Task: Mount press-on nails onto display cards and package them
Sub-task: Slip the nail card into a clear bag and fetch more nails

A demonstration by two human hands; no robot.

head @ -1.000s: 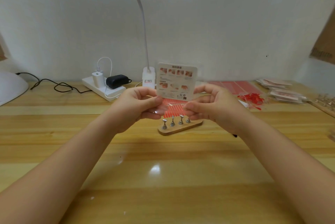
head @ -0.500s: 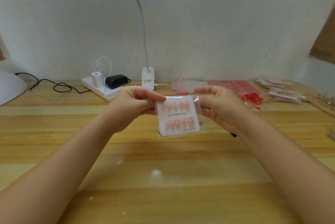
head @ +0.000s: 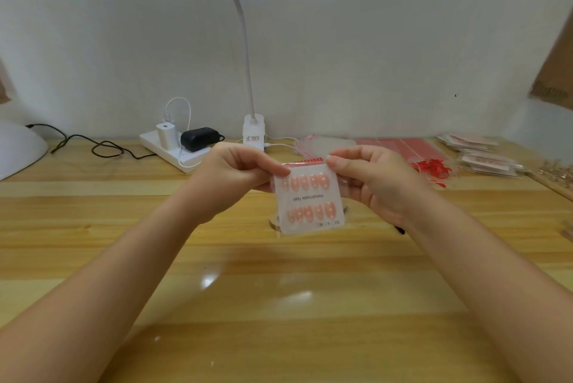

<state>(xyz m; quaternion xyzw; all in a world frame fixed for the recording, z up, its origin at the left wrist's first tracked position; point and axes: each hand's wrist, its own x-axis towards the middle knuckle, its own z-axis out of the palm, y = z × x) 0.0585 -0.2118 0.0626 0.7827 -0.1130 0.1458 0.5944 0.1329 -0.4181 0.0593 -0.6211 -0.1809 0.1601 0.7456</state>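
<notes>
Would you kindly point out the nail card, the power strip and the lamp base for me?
nail card (head: 310, 198): head view, on the printed line between its two nail rows.
power strip (head: 173, 151): head view, on its white top.
lamp base (head: 254, 131): head view, on its white front.

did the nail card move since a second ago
Yes. The nail card was flipped down: it stood above the hands, overlapping the lamp base, back side showing; it now hangs below both hands, nails facing the camera, clear of the base.
</notes>
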